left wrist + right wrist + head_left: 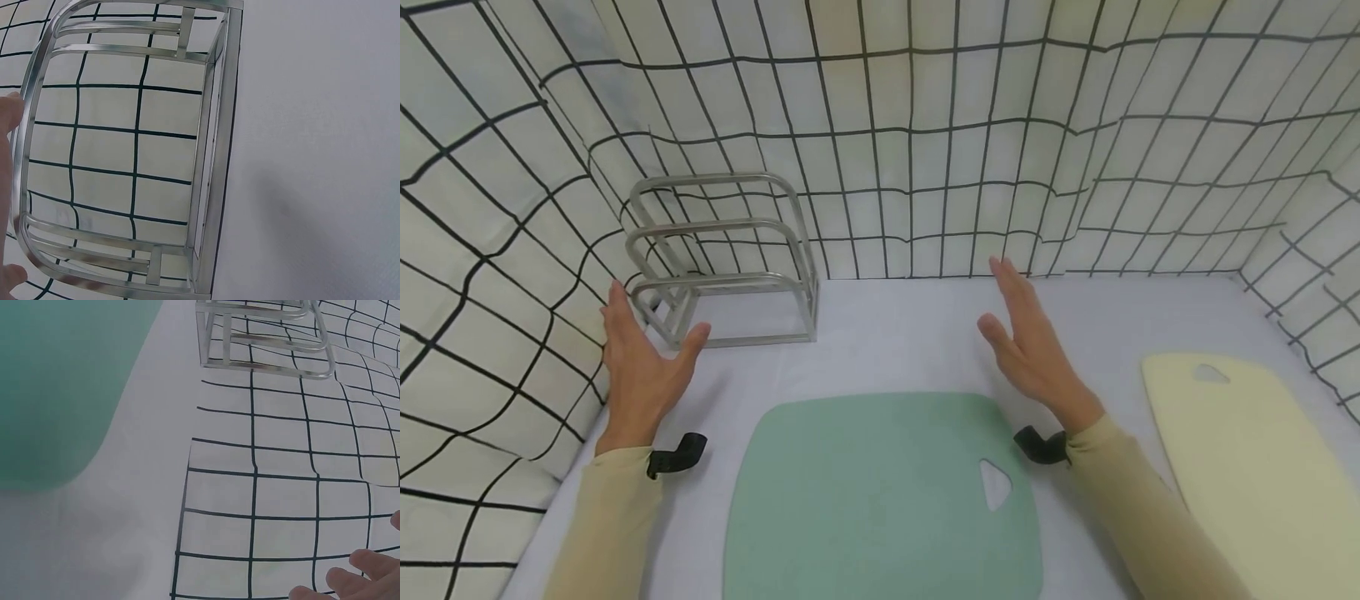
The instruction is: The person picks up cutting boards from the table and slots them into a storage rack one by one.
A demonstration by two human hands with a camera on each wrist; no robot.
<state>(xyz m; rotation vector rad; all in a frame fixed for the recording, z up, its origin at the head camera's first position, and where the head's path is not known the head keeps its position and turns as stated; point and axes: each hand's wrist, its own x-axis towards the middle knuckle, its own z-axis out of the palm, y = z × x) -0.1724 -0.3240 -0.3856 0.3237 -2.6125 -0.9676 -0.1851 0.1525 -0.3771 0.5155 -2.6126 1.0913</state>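
Note:
A metal rack (pixel 722 225) with three rounded hoops stands at the back left of the white table. My left hand (pixel 642 379) is at its front left corner, fingers extended and thumb spread, holding nothing; in the left wrist view its fingertips (pixel 11 112) overlap the rack's edge. Over the table beyond the green cutting board (pixel 880 500), my right hand (pixel 1033 350) is raised with straight fingers and an empty palm. The green board lies flat between the forearms, its handle hole toward the right.
A pale yellow cutting board (pixel 1247 467) lies flat at the right. White cloth with a dark grid pattern (pixel 940 150) rises behind the table and along both sides. Black wrist mounts (pixel 679 455) sit on the sleeves, jutting inward.

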